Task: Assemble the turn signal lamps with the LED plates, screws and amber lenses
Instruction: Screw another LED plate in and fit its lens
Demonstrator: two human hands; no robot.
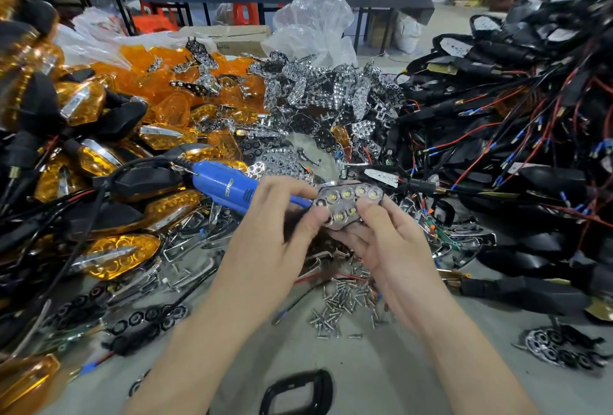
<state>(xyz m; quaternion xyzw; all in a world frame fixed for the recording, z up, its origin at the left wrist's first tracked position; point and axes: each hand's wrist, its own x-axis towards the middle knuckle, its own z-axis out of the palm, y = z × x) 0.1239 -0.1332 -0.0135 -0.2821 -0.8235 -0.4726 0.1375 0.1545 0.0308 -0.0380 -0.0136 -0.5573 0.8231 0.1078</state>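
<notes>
Both hands, left hand [282, 215] & right hand [384, 232], pinch LED plate [348, 204] btwn fingertips, above screws [345, 301].

Chrome LED plate [348, 204], lit face up, above screws [345, 301]

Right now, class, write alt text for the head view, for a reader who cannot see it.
A left hand and right hand grip a chrome LED plate above loose screws on a grey table. A blue electric screwdriver shows behind the left hand; amber lenses pile up left, black wired housings right.
</notes>
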